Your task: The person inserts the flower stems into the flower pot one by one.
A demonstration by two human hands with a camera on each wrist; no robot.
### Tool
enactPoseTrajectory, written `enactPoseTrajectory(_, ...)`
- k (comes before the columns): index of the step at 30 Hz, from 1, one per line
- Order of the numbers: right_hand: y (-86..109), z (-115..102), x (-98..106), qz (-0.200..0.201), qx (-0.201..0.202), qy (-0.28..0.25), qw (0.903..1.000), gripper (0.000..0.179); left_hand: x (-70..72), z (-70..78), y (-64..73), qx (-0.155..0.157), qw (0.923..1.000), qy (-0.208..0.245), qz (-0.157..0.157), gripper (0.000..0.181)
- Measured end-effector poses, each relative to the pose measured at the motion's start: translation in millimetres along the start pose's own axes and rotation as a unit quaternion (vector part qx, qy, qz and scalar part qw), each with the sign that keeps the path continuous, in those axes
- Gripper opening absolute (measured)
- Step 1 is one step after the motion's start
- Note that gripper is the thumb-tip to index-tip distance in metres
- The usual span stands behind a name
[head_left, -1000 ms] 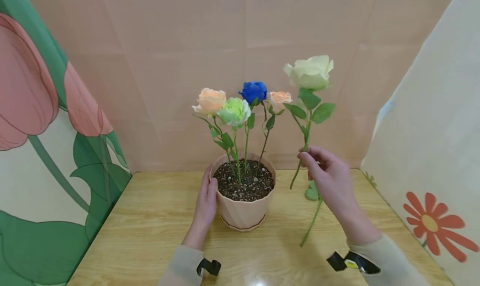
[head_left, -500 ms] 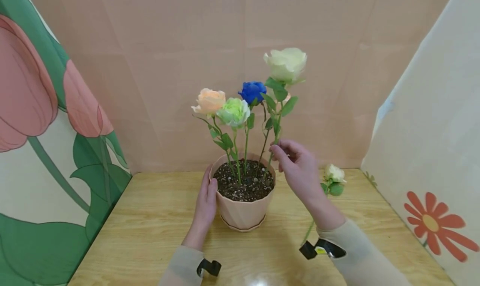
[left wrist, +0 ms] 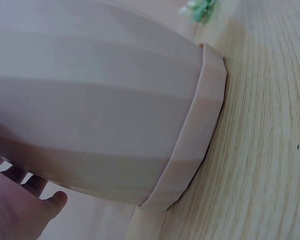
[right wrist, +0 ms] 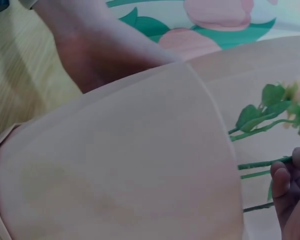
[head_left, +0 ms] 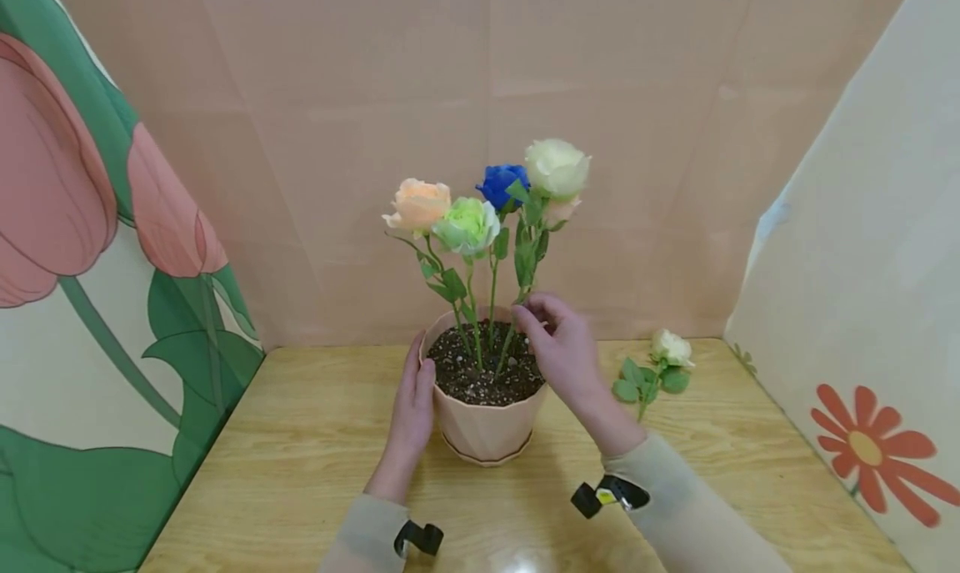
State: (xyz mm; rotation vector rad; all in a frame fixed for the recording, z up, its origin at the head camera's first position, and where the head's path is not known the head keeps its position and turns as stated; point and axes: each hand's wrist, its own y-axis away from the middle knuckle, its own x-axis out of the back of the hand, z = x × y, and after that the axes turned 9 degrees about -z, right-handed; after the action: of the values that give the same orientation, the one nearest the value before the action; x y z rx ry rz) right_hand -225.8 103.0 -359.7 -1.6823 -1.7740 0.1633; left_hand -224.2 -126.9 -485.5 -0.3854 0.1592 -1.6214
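My right hand (head_left: 562, 348) pinches the stem of a large cream-white rose (head_left: 557, 168) between thumb and fingers. Its stem reaches down to the dark soil (head_left: 480, 389) of a pale pink flowerpot (head_left: 487, 427). My left hand (head_left: 412, 394) rests with fairly straight fingers along the pot's left side, thumb near the rim. Standing in the soil are a peach rose (head_left: 420, 204), a green rose (head_left: 468, 225) and a blue rose (head_left: 504, 187). Another peach rose (head_left: 562, 211) is partly hidden behind the white one. In the right wrist view, fingertips (right wrist: 280, 181) meet a green stem above the rim.
A smaller white rose (head_left: 672, 348) with green leaves lies on the wooden table (head_left: 315, 439), right of the pot; my right forearm covers its lower stem. The pot sits in a matching saucer (head_left: 487, 458). A pink backdrop (head_left: 337, 139) and flower-printed panels enclose the table.
My right hand has carried the white rose left and then down, from right of the pot to over its soil. The smaller rose has come into view. My left hand stays put.
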Motion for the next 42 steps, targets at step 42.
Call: enactPoseTrajectory(42,9.8,27.9,-28.0,0.002,0.083,0.078,0.9935,0.012,-2.1,1.5,2.3,-0.005,0.9998,-0.016,0.010,0.058)
